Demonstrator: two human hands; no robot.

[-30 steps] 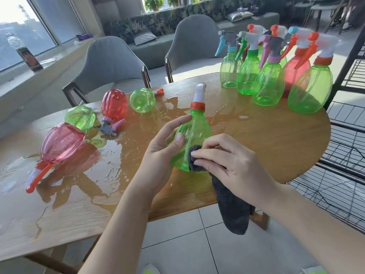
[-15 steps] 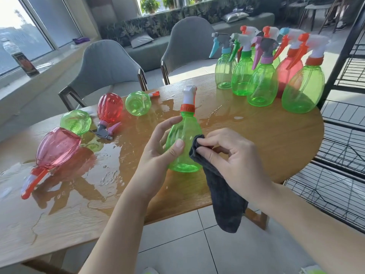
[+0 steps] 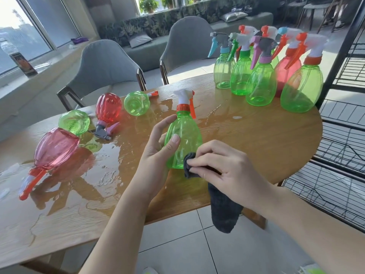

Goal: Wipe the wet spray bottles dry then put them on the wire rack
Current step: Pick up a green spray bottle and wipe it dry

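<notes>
Head view: centre frame, the left hand (image 3: 158, 153) grips a green spray bottle (image 3: 183, 139), thumb on its front and fingers curled round the far side, keeping it upright above the wet wooden table (image 3: 256, 139). The bottle carries an orange collar, a white head and an orange trigger. Just right of it, the right hand (image 3: 223, 171) pinches a dark grey cloth (image 3: 221, 206) and presses the bunched end against the bottle's lower right side; the rest of the cloth hangs down past the table edge.

Over on the left of the frame, four bottles lie on their sides in the puddle: a pink bottle (image 3: 53, 149) with an orange trigger at the far left, a green one (image 3: 74, 121) above it, a red bottle (image 3: 108, 107) with a purple and grey head, and another green one (image 3: 137, 102) beside that.

Upper right, a cluster of upright bottles (image 3: 262, 84) stands on the table, mostly green, at least one red. The black wire rack (image 3: 347, 147) runs down the right edge of the frame. Two grey chairs (image 3: 106, 64) sit behind the table.
</notes>
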